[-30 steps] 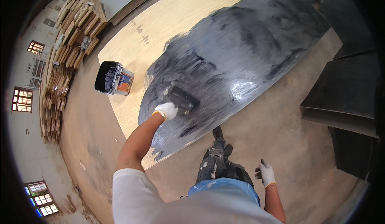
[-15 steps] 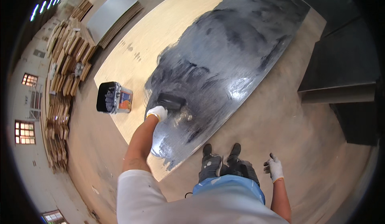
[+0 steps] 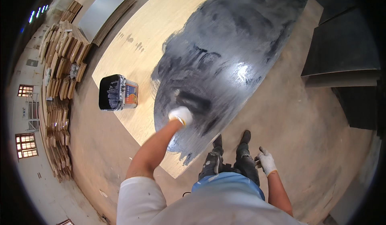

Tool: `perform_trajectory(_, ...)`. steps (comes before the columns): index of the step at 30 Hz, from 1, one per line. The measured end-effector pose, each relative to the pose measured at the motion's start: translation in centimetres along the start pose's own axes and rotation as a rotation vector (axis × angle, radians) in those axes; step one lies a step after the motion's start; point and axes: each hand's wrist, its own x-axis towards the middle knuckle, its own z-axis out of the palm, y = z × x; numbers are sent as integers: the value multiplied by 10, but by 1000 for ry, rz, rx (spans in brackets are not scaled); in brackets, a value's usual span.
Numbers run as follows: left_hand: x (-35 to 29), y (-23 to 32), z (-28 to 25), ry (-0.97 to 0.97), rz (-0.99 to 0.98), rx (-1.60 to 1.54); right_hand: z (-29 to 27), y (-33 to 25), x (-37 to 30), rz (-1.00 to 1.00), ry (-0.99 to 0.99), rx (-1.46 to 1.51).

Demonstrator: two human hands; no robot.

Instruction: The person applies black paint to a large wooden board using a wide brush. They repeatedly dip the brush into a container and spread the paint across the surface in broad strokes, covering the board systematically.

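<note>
Head | dark tool (image 3: 194, 102) | held in left hand (image 3: 181, 115) | right hand (image 3: 266, 161) apart

Glossy paint (image 3: 229, 64) coats the apparently wooden board (image 3: 148, 27).

- Board (image 3: 146, 48): before the person, running from near left to far right.
- Bucket (image 3: 131, 95): on the board, at its left edge.
- Left hand (image 3: 181, 115): right of the bucket, over the board; roller-like tool (image 3: 194, 102) just beyond it, contact with board unclear through blur.
- Right hand (image 3: 265, 161): beside the right leg (image 3: 246, 160), apart from the board.
- Stacked slabs (image 3: 60, 70): far left, along the wall (image 3: 25, 70).
- Panels (image 3: 341, 50): right, across the floor (image 3: 291, 132).
</note>
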Motion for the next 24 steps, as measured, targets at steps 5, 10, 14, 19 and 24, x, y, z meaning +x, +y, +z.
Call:
perform_trajectory(5, 6, -65, 5, -59, 22, 138, 3, 0, -10, -59, 50, 35)
perform_trajectory(10, -15, -5, 4, -95, 47, 30, -4, 18, -19, -32, 103, 102)
perform_trajectory(14, 12, -70, 3, -82, 56, 188, 13, 28, -22, -35, 61, 144)
perform_trajectory(19, 11, 7, -8, -80, 123, 96, 12, 48, -17, -56, 76, 146)
perform_trajectory(24, 6, -31, 2, -51, 23, 129, 22, 25, -19, -68, 68, 146)
